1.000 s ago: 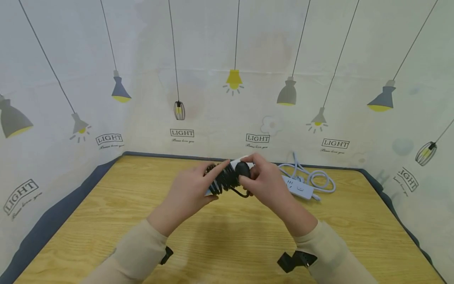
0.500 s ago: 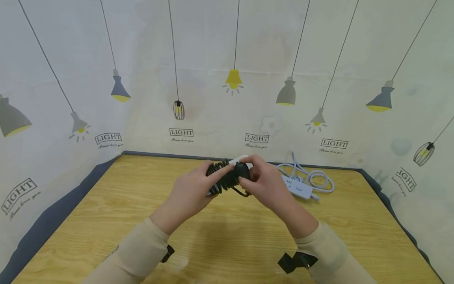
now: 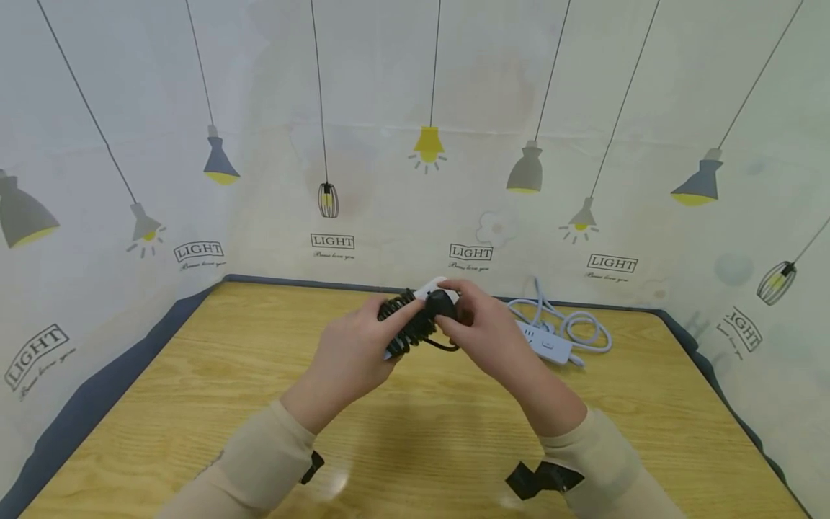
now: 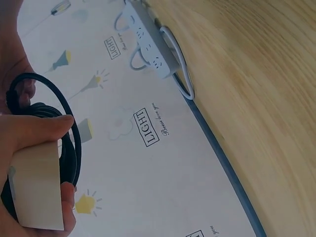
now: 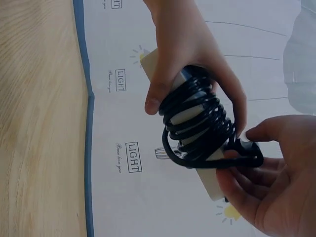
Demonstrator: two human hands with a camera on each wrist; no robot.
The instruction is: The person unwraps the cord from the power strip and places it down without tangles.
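Above the middle of the table (image 3: 194,404), the left hand (image 3: 350,353) holds a power strip (image 5: 190,116) with a cord (image 5: 197,128) wound around it. The right hand (image 3: 483,335) grips the plug (image 3: 443,303) at its right end. Another power strip (image 3: 545,342) lies behind and right of the hands, near the table's back edge, its cable (image 3: 583,324) looped just behind it.

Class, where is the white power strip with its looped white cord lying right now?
In the head view the white power strip lies on the wooden table near its far edge, just beyond the person's right hand.
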